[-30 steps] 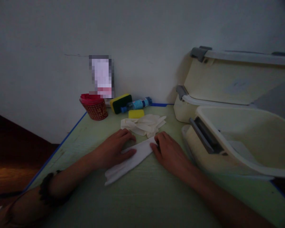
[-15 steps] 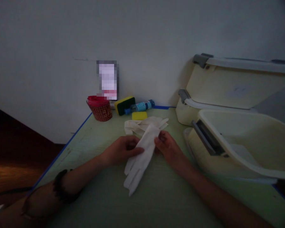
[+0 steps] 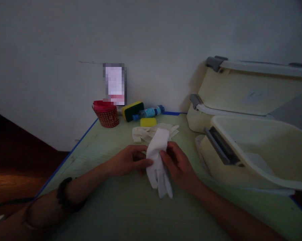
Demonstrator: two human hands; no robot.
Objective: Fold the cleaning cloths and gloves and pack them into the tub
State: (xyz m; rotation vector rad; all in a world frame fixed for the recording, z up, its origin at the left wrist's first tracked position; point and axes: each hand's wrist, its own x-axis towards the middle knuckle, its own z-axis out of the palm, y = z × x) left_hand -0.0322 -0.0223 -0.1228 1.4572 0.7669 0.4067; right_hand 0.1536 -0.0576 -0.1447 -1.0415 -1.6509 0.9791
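Observation:
A white glove (image 3: 158, 157) hangs upright between both hands above the green table (image 3: 130, 207), its fingers pointing down and its cuff up. My left hand (image 3: 128, 160) pinches the glove's left edge with thumb and fingers closed. On the other side, my right hand (image 3: 177, 162) grips the same glove with its fingers curled. A dark bracelet sits on my left wrist. Just behind the held glove, a loose pile of pale gloves (image 3: 145, 133) lies on the table.
At the back by the wall stand a red basket (image 3: 106, 113), a yellow-and-dark sponge (image 3: 132, 110), a small yellow sponge (image 3: 148, 122) and a lying blue-labelled bottle (image 3: 148, 112). Cream plastic bins with grey handles (image 3: 241, 144) fill the right side. The table's blue left edge drops to dark floor.
The glove lay flat under both hands; both hands picked it up and turned it upright, and its fingers swung from lower left to straight down.

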